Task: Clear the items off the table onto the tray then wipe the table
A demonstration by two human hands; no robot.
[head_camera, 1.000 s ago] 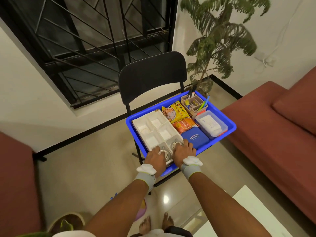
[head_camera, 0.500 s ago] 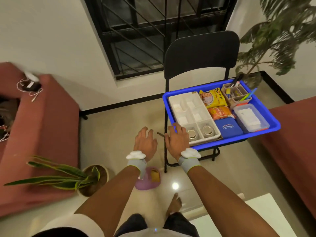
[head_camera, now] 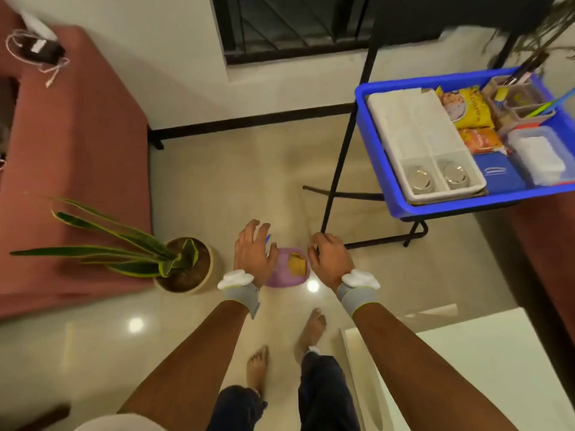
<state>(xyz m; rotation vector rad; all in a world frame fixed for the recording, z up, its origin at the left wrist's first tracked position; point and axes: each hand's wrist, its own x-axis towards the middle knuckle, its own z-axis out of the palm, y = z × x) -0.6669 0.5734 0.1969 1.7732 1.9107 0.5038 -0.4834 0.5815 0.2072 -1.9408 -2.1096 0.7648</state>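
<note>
Fingers (head_camera: 249,229) on the left hand (head_camera: 253,256) are spread and relaxed, gripping nothing. The right hand (head_camera: 330,261) hangs beside it, fingers loosely curled downward, and it holds nothing either. Both hover over the glossy beige floor (head_camera: 217,188). Down between them on that floor sits a round purple plastic bowl (head_camera: 280,276) with a yellow pad (head_camera: 297,264) inside. Up at the right, well apart from the hands, the blue plastic tray (head_camera: 482,201) rests on a black folding chair (head_camera: 345,144), and it's loaded. It carries a white compartment box (head_camera: 410,126) with two steel cups (head_camera: 420,178), a yellow snack packet (head_camera: 469,108), an orange snack packet (head_camera: 480,140), a dark blue box (head_camera: 501,178) and a clear lidded container (head_camera: 539,154). At bottom right, the white rectangular surface (head_camera: 482,368) shows its corner beside the right forearm.
</note>
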